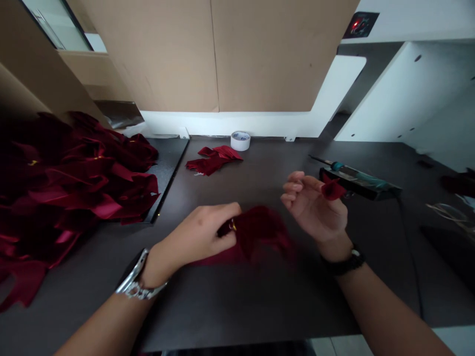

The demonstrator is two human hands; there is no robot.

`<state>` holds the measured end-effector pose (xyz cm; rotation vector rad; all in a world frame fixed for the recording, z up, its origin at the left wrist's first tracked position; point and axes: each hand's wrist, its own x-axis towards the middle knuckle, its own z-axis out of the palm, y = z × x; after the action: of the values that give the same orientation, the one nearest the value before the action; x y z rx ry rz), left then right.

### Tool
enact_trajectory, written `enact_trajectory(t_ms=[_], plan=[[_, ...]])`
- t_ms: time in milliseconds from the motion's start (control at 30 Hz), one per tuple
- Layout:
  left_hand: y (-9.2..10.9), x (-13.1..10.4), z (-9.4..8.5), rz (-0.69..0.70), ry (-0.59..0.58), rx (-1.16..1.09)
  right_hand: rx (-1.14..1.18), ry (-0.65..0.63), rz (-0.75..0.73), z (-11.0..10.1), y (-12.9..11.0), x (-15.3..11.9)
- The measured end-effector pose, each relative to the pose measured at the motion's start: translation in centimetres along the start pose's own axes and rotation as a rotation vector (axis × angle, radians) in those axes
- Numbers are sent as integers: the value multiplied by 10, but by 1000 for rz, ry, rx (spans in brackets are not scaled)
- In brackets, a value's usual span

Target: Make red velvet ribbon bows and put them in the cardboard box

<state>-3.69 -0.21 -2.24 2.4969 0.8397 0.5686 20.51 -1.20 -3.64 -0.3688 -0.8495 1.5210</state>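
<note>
Dark red velvet fabric (260, 230), shaped like a bow with a small gold-coloured piece near one end, hangs from my left hand (208, 230). The fingers of that hand are pinched on it, and its far part is blurred by motion. On the right, my right hand (315, 205) is palm up with its fingers curled loosely and apart. A small red scrap (333, 189) rests against the thumb side of that hand; whether it is gripped or stuck there cannot be made out.
Many red bows (96, 173) are heaped at the left, partly on a black board (168, 163). Red pieces (213, 159) and a tape roll (240, 141) sit at the back. A soldering-iron-like tool (356, 175) lies on a black box behind my right hand, its cord running forward.
</note>
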Motion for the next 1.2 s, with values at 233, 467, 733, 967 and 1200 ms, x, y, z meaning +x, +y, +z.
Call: enact_trajectory(t_ms=[233,467,733,967,1200], plan=[[-6,-2,24,-74,-224,180,-525,-371,160,11,7,-5],[-5,3,20,-144,-16,-95,-937,-449,261,17,23,-3],[-9,7,8,-328,-179,-724,-955,-363,316,20,20,-3],[-10,5,5,-264,-187,-648,-937,-424,375,18,7,-3],[-7,5,13,-195,-239,-518,-1061,-496,322,19,18,-3]])
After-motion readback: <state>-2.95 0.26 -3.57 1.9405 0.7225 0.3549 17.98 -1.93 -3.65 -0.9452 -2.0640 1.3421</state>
